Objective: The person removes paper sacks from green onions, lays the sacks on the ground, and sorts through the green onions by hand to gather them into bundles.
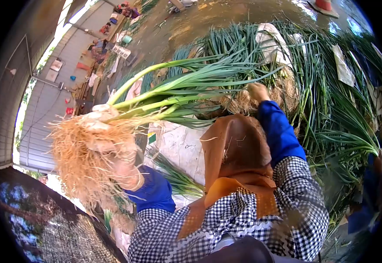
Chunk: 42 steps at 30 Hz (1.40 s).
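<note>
The left grip (100,119) is closed firmly around the lower stems of a leek bunch (156,94), its pale-coloured fingers wrapped just above a shaggy mass of tan roots (79,153). This bunch is to the upper left of the brown apron (235,144); its roots hang over the hand and wrist, and its green leaves reach across to a point above the apron, tilted slightly upward.

The right grip (258,92) is above and to the right of the apron, near the leaf ends of the held bunch. Its fingers are curled in, but whether a leaf is pinched between them cannot be told.

Left of the apron, a white sack (180,138) lies spread out, with a smaller leek bundle (178,177) at its lower part. Above and to the right of the apron is a large heap of leeks (316,79), with a pale sack (272,44) lying on it and a clump of root ends (283,94) just below that sack. Blue sleeves (278,129) cover both forearms. Far to the upper left of the apron, beyond the held bunch, several people (98,50) are near a teal container (126,39).
</note>
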Motion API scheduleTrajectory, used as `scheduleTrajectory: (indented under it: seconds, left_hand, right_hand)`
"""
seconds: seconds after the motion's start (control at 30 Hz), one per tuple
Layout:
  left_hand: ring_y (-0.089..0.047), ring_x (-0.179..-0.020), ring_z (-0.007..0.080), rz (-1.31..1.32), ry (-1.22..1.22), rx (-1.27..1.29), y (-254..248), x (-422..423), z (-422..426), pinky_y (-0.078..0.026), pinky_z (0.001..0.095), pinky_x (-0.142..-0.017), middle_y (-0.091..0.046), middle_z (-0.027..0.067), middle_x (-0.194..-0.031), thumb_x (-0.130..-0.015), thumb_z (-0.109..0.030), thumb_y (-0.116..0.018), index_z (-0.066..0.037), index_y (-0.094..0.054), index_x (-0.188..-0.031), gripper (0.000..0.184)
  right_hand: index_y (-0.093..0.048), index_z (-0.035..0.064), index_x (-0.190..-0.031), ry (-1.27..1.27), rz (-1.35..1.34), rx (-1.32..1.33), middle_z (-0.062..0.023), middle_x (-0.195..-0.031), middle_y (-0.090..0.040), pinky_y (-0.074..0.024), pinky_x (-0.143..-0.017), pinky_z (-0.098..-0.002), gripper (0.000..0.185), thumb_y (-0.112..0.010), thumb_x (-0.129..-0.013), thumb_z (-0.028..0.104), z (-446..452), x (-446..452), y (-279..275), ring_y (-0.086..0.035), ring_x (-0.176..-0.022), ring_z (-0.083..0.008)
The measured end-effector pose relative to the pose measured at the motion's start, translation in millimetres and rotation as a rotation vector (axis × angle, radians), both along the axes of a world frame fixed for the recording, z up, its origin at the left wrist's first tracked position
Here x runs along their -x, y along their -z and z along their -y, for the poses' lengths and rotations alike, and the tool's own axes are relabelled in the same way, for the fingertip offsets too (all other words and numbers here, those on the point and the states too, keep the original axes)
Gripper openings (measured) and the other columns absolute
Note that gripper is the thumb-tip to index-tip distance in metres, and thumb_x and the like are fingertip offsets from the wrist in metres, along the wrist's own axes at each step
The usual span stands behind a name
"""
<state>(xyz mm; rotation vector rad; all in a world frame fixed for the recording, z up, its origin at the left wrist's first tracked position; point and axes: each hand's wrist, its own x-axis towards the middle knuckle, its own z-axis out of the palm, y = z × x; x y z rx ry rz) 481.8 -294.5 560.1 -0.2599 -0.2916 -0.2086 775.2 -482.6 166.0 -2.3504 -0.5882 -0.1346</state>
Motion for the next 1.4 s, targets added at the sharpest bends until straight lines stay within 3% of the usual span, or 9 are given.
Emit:
scheduleTrajectory:
  seconds: [0.13,0.3,0.43,0.57,0.9,1.0,1.07,1.2,1.4]
  left_hand:
    - [-0.057,-0.092,0.0214,-0.004,-0.102,-0.085,-15.5,0.9,-28.4,-0.055,0.0367,-0.067,-0.056,0.0097,-0.096,-0.071,-0.001,-0.062,-0.006,-0.053,-0.104,0.035]
    - [-0.057,-0.091,0.0240,-0.002,-0.349,-0.254,-39.3,18.6,-68.3,-0.056,0.0370,-0.067,-0.056,0.0100,-0.097,-0.062,0.009,-0.063,-0.002,-0.055,-0.100,0.041]
    - [-0.057,-0.091,0.0247,0.069,-0.300,-0.238,-41.9,47.2,-157.8,-0.053,0.0371,-0.073,-0.058,0.0124,-0.099,-0.062,-0.003,-0.068,0.000,-0.059,-0.100,0.039]
    - [-0.054,-0.097,0.0261,0.039,-0.348,-0.268,0.9,56.7,-203.8,-0.046,0.0396,-0.086,-0.057,0.0138,-0.105,-0.073,-0.014,-0.061,0.000,-0.058,-0.102,0.033]
    - [-0.057,-0.092,0.0176,-0.902,-0.888,-1.343,410.6,147.3,-233.7,-0.044,0.0289,-0.085,-0.063,0.0044,-0.087,-0.080,-0.016,-0.052,-0.002,-0.061,-0.095,0.022]
    - [-0.059,-0.080,0.0194,-1.186,-0.509,-1.088,537.0,181.4,-193.8,-0.047,0.0293,-0.076,-0.063,0.0059,-0.087,-0.078,-0.020,-0.055,-0.002,-0.062,-0.094,0.025]
    - [-0.060,-0.069,0.0239,-1.353,-0.278,-0.710,610.5,199.3,-174.6,-0.050,0.0294,-0.066,-0.063,0.0097,-0.082,-0.081,-0.017,-0.054,-0.002,-0.061,-0.092,0.020]
    - [-0.058,-0.069,0.0237,-1.424,-0.150,-0.927,605.8,200.9,-164.8,-0.049,0.0310,-0.064,-0.063,0.0097,-0.087,-0.082,-0.020,-0.052,-0.003,-0.061,-0.096,0.023]
    - [-0.057,-0.073,0.0230,-1.305,-0.150,-1.449,643.8,229.4,-168.5,-0.048,0.0318,-0.065,-0.062,0.0108,-0.096,-0.078,-0.023,-0.055,0.000,-0.061,-0.103,0.034]
  right_hand:
    - [-0.062,0.0001,-0.098,0.290,-0.436,0.231,-0.0221,-0.100,-0.060,-0.0465,-0.082,-0.0396,0.030,-0.049,-0.078,0.018,40.8,13.5,43.2,-0.058,-0.096,-0.0341]
    - [-0.063,0.0154,-0.081,-0.031,0.021,0.512,-0.0063,-0.073,-0.061,-0.0489,-0.058,-0.0368,0.011,-0.055,-0.075,0.020,58.0,-43.4,98.0,-0.059,-0.067,-0.0281]
    - [-0.059,0.0085,-0.082,0.335,-0.495,-0.495,-0.0065,-0.064,-0.058,-0.0418,-0.047,-0.0320,0.016,-0.052,-0.081,0.022,125.2,-0.5,55.6,-0.054,-0.054,-0.0215]
    - [-0.056,0.0030,-0.081,0.473,-0.709,-0.539,-0.0062,-0.058,-0.055,-0.0370,-0.040,-0.0280,0.025,-0.050,-0.087,0.027,180.0,79.2,21.8,-0.050,-0.044,-0.0158]
    - [-0.052,0.0039,-0.074,0.348,-1.002,-0.282,-0.0036,-0.054,-0.053,-0.0335,-0.037,-0.0224,0.030,-0.046,-0.090,0.029,284.4,218.3,95.1,-0.043,-0.039,-0.0106]
    - [-0.053,0.0056,-0.075,0.361,-1.244,-0.192,-0.0011,-0.055,-0.047,-0.0370,-0.039,-0.0247,0.020,-0.048,-0.088,0.020,298.7,256.5,104.3,-0.042,-0.040,-0.0140]
    - [-0.056,0.0043,-0.084,-0.341,-0.769,0.661,-0.0084,-0.064,-0.055,-0.0433,-0.049,-0.0326,0.018,-0.053,-0.082,0.022,332.2,275.2,128.5,-0.053,-0.053,-0.0227]
    - [-0.057,0.0069,-0.103,-0.085,-0.820,1.074,-0.0197,-0.095,-0.062,-0.0470,-0.075,-0.0422,0.053,-0.068,-0.066,0.043,216.0,272.6,15.1,-0.059,-0.090,-0.0351]
    - [-0.061,0.0081,-0.104,-0.185,-0.481,0.270,-0.0137,-0.106,-0.060,-0.0423,-0.086,-0.0367,0.032,-0.055,-0.079,0.026,99.5,192.7,60.2,-0.055,-0.102,-0.0287]
